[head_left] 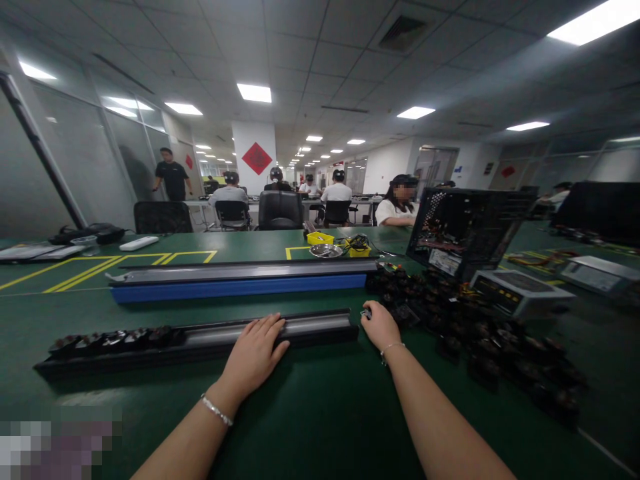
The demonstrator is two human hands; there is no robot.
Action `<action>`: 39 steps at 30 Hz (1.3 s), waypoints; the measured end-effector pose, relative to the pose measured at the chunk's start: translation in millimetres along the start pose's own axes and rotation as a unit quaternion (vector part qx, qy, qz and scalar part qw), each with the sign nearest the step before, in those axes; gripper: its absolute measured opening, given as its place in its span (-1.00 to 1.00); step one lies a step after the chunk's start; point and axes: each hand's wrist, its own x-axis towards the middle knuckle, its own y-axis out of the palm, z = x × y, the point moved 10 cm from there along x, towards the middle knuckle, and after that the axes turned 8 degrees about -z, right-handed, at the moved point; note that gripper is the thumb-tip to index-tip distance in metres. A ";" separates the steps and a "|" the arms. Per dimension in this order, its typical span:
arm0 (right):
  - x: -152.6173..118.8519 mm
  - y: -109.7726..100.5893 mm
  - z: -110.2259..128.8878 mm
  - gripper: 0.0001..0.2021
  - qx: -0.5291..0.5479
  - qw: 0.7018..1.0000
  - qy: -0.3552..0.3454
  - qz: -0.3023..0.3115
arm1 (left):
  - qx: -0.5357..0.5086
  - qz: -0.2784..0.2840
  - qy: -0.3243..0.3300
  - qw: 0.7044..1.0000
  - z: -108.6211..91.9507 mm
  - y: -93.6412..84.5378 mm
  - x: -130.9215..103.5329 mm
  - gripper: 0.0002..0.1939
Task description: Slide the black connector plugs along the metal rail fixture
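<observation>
A long black channel (320,325) with a grey inner strip lies across the green table in front of me. Several small dark parts (115,340) sit in a row in its left end. My left hand (256,350) rests on the channel right of its middle, fingers spread over the top edge. Just beyond the channel's right end, my right hand (381,325) is closed, with a small dark and silvery piece (367,312) at its fingertips. To its right lies a heap of similar dark parts (480,333).
Behind the channel lies another long strip on a blue base (240,287). A metal dish (325,251) and yellow trays (320,238) stand farther back. An open computer case (465,227) and a power supply (520,293) are at the right. A person (397,203) sits across the table.
</observation>
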 end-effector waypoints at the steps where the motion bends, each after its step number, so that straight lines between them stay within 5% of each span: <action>1: 0.7 0.8 2.1 -0.76 -0.005 1.000 -0.020 -0.008 | -0.007 -0.002 -0.003 1.000 2.2 -0.6 0.4 -0.56; 8: 2.5 -8.0 7.1 -0.70 -0.077 0.992 -0.078 -0.067 | 0.033 -0.113 -0.101 0.988 45.4 -35.2 1.9 -0.65; 13: 0.1 -18.5 1.2 -0.69 -0.129 0.987 -0.040 -0.092 | 0.145 -0.188 -0.305 0.922 108.2 -76.2 -28.2 -0.65; 17: -1.2 -30.4 15.7 -0.68 -0.093 0.983 -0.058 -0.144 | 0.160 -0.165 -0.422 0.877 141.7 -80.9 -54.9 -0.61; 21: -11.0 -29.7 57.7 -0.63 -0.001 0.980 -0.147 -0.136 | 0.161 -0.147 -0.440 0.871 150.2 -74.5 -60.3 -0.59; 26: -32.6 1.5 102.2 -0.60 0.019 0.973 -0.231 0.003 | 0.143 -0.149 -0.458 0.865 154.5 -72.7 -62.4 -0.55; 29: -36.9 12.7 105.7 -0.59 0.008 0.971 -0.234 0.053 | 0.139 -0.156 -0.466 0.860 156.9 -73.9 -64.1 -0.55; 39: -35.2 8.5 105.2 -0.59 0.013 0.971 -0.236 0.043 | 0.135 -0.163 -0.490 0.846 166.6 -76.5 -70.3 -0.54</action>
